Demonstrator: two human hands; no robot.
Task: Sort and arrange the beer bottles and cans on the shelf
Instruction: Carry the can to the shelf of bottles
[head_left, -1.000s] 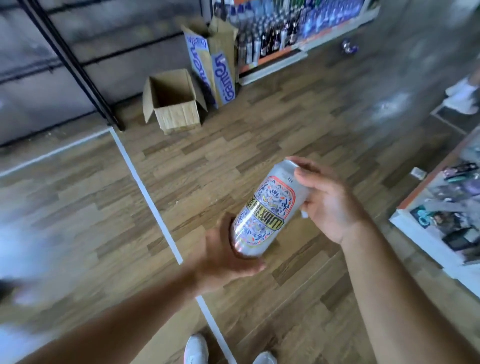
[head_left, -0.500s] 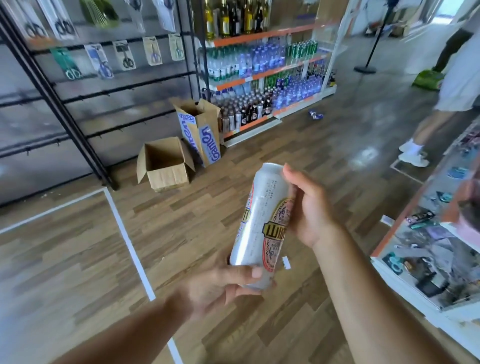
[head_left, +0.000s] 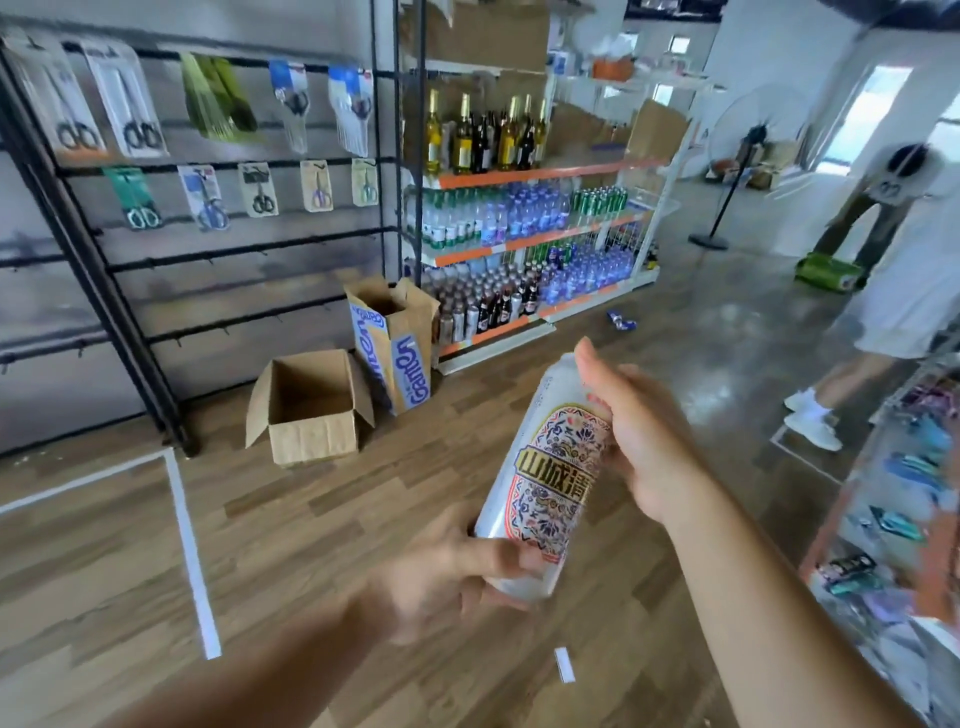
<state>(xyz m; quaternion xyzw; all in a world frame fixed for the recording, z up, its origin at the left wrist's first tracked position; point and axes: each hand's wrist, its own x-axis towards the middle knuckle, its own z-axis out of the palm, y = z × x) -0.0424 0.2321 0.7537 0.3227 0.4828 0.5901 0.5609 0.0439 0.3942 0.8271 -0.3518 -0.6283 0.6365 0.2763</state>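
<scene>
A tall silver beer can (head_left: 545, 478) with a red, blue and yellow patterned label is held tilted in front of me by both hands. My left hand (head_left: 452, 571) grips its bottom end, fingers curled round the base. My right hand (head_left: 644, 441) grips the upper part from the right side. Across the floor stands the drinks shelf (head_left: 524, 244) with orange-edged boards: wine bottles on top, water bottles and green cans in the middle, brown beer bottles and silver cans (head_left: 483, 306) at the bottom left.
An open brown carton (head_left: 311, 410) and a taller blue-printed carton (head_left: 395, 348) stand on the wood floor left of the shelf. A blue can (head_left: 621, 319) lies on the floor. A person (head_left: 893, 291) stands at the right. A display counter (head_left: 893, 519) edges the right.
The view has lifted from the floor toward the shelf. The can has been turned in my hands so its label faces me, and it stands more upright.
</scene>
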